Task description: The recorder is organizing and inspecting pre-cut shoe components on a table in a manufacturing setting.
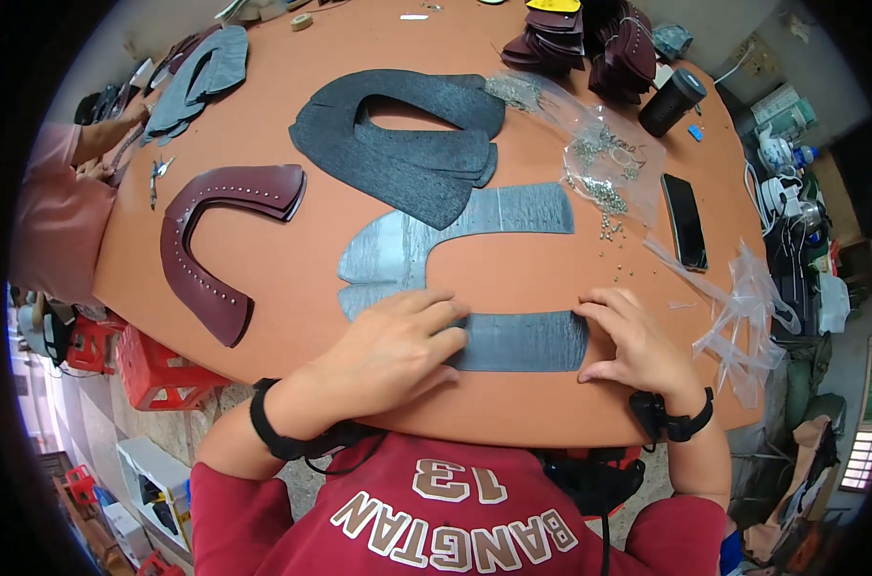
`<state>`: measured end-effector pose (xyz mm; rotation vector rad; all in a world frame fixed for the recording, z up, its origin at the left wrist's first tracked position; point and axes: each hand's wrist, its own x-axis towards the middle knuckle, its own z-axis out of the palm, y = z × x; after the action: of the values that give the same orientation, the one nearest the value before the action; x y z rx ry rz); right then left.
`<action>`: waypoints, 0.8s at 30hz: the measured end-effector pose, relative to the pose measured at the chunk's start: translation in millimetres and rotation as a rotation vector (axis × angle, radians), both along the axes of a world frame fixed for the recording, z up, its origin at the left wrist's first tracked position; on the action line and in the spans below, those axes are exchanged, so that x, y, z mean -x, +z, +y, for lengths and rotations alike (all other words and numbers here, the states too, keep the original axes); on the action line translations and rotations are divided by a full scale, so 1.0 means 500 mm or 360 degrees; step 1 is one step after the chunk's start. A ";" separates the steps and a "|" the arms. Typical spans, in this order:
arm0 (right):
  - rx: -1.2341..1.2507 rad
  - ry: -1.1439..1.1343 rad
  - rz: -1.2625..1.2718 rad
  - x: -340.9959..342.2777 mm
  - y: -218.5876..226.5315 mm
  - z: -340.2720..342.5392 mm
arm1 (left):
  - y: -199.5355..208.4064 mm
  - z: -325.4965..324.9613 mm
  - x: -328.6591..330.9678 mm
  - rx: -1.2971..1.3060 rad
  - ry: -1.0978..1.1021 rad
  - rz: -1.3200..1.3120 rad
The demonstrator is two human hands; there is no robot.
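A grey U-shaped sheet piece (522,341) lies flat on the table in front of me, its two arms pointing right. My left hand (398,346) rests over its near arm, with bent fingers on the upper side and the thumb by the lower edge. At that arm's right end is my right hand (633,346), its thumb and forefinger wide apart at the two corners. Darker grey curved pieces (359,158) are stacked just beyond and overlap the far arm. To the left lies a maroon U-shaped piece (191,230) with a row of silver studs.
Small metal studs (604,197) spill from a clear plastic bag (638,154). A phone (684,221), a black cup (673,101) and plastic scraps (743,322) sit at right. Maroon stacks (623,53) stand at the back. Another person (66,211) works at the left edge.
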<state>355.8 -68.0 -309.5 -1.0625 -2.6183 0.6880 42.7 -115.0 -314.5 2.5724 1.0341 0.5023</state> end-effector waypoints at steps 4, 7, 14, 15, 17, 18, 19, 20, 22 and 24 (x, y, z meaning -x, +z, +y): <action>0.0014 0.0002 0.0038 -0.005 -0.017 -0.006 | -0.021 0.017 -0.041 -0.0035 -0.0100 0.0054; 0.0021 -0.0017 0.0083 0.008 -0.021 -0.009 | -0.037 0.023 -0.061 -0.0015 -0.0122 0.0043; -0.0016 -0.0159 0.0091 0.008 -0.042 -0.001 | -0.045 0.025 -0.090 0.0088 0.0099 -0.0028; -0.0019 -0.0159 0.0093 0.007 -0.042 -0.002 | -0.044 0.026 -0.091 0.0085 0.0099 -0.0026; -0.0073 -0.0141 0.0079 0.008 -0.042 -0.003 | -0.042 0.027 -0.091 0.0123 0.0082 -0.0001; -0.0074 -0.0142 0.0083 0.009 -0.042 -0.002 | -0.041 0.027 -0.092 0.0122 0.0082 0.0004; -0.0115 -0.0105 0.0088 0.008 -0.042 -0.003 | -0.041 0.027 -0.093 0.0130 0.0090 0.0014; -0.0157 -0.0070 0.0092 0.007 -0.043 -0.003 | -0.041 0.027 -0.094 0.0137 0.0098 0.0024; -0.0184 -0.0062 0.0103 0.008 -0.045 -0.003 | -0.040 0.028 -0.094 0.0097 0.0058 0.0034; -0.0211 -0.0058 0.0110 0.011 -0.045 -0.004 | -0.039 0.028 -0.097 0.0059 0.0015 0.0041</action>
<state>350.4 -70.2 -331.9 -1.0265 -2.5395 0.5258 91.5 -100.8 -334.3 2.5491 1.0542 0.4496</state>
